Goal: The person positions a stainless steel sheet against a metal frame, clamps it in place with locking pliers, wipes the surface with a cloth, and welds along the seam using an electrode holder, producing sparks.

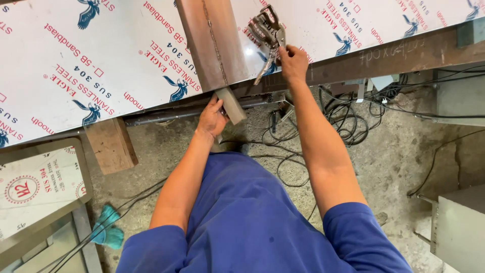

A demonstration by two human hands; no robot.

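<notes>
While the left hand (212, 117) curls around the near end of a square metal bar (231, 104), its fingers closed on the bar's left side just below the bench edge, the right hand (293, 61) reaches up to the handles of a locking clamp (266, 34) and pinches them between thumb and fingers. The clamp lies on the sheet with its jaws pointing away from the person, just to the right of a bare brownish steel strip (209, 43) that runs across the bench and carries a thin weld line down its middle. The square bar sticks out from under that strip, toward the person.

To either side of the strip lies a stainless sheet covered in white protective film (91, 60) with red lettering and blue bird marks. A rusty steel beam (404, 55) runs along the bench edge on the right, and a dark pipe (166, 115) runs under the edge on the left. Below, on the concrete floor, a tangle of black cables (348, 121) sits near the right forearm, a wooden block (111, 145) stands to the left, and a teal rag (107, 227) lies near the left elbow. The person wears a blue short-sleeved shirt (252, 217).
</notes>
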